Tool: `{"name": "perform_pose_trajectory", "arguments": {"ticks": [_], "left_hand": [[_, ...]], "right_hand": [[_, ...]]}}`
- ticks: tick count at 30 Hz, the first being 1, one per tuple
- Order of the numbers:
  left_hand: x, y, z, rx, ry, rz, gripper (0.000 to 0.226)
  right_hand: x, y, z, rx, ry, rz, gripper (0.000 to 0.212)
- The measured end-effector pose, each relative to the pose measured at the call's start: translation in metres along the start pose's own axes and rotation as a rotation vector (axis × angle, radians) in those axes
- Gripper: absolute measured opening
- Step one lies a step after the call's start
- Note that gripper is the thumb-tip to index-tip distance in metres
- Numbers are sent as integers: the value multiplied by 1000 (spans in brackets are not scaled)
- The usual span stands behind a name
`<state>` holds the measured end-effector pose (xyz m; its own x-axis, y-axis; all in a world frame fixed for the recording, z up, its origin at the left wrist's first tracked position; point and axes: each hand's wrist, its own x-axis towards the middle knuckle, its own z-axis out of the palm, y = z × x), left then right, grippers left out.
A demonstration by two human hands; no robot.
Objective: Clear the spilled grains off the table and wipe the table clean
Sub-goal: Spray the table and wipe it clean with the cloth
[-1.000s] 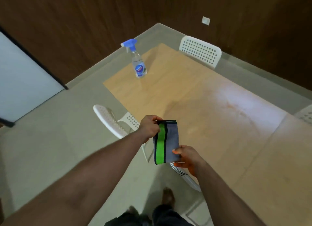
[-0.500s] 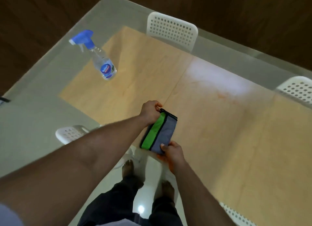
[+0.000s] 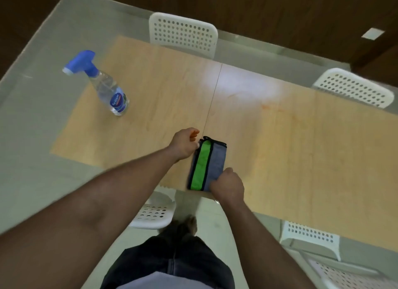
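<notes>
A folded grey cloth with a green stripe (image 3: pixel 207 165) is stretched between both hands just over the near edge of the light wooden table (image 3: pixel 301 142). My left hand (image 3: pixel 183 145) pinches its far left corner. My right hand (image 3: pixel 228 186) grips its near end, fingers closed. A faint orange smear (image 3: pixel 271 107) shows on the tabletop to the right of the cloth. No grains are distinguishable. A clear spray bottle with a blue trigger head (image 3: pixel 103 86) stands on the table's left part, well away from both hands.
White perforated chairs stand around the table: one at the far side (image 3: pixel 183 34), one at the far right (image 3: pixel 353 90), one below my hands (image 3: pixel 153 215), two at the near right (image 3: pixel 310 237). Dark wood walls lie beyond. My legs are at the table's near edge.
My view has tilted down and moved closer to the table. Both hands have carried the cloth from in front of the table edge to over the tabletop, and it now lies nearly lengthwise away from me.
</notes>
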<state>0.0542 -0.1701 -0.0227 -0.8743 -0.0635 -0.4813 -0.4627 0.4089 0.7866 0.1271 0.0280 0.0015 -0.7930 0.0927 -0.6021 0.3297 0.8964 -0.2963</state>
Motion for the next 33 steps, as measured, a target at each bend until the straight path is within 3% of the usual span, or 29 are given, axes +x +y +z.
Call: {"name": "perform_pose_trajectory", "arguments": {"ticks": [5, 9, 13, 23, 28, 31, 33], "left_hand": [[-32, -15, -26, -23, 87, -19, 52], [-56, -24, -50, -27, 108, -44, 44], [-69, -34, -85, -2, 120, -98, 43], [-65, -101, -223, 275, 250, -226, 49], [-39, -129, -286, 396, 236, -186, 62], [-22, -137, -310, 443, 188, -144, 67], [-12, -138, -319, 499, 136, -106, 73]], "right_hand": [[-9, -33, -6, -225, 160, -229, 38], [-12, -64, -4, -205, 98, -442, 26], [-10, -95, 8, -172, 25, -594, 44], [11, -258, 36, 56, 68, -640, 53], [30, -335, 40, 271, 105, -639, 82], [43, -367, 41, 396, 25, -683, 94], [48, -379, 38, 457, -48, -711, 91]]}}
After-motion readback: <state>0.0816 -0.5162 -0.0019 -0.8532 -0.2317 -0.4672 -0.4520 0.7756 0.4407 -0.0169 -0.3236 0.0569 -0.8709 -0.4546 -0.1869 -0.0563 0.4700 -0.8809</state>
